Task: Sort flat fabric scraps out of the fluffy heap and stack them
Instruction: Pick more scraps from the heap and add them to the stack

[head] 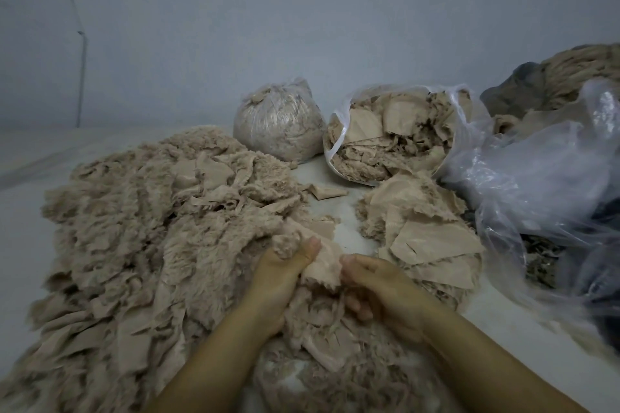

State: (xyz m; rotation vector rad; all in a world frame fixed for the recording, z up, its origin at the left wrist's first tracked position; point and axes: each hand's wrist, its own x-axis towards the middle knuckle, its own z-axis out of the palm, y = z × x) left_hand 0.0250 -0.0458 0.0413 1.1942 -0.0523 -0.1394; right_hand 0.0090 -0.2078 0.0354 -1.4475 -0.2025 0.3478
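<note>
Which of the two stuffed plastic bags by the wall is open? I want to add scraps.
The right bag, mouth gaping with flat scraps showing; the left bag is tied shut.

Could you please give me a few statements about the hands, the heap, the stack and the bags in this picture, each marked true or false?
1. Both hands, left hand and right hand, grip one beige scrap. True.
2. The stack of flat scraps lies to the person's left. False: it lies to the right, and the fluffy heap to the left.
3. The tied bag stands beside the open bag. True.
4. The open bag is empty. False: it is full of beige scraps.
</note>
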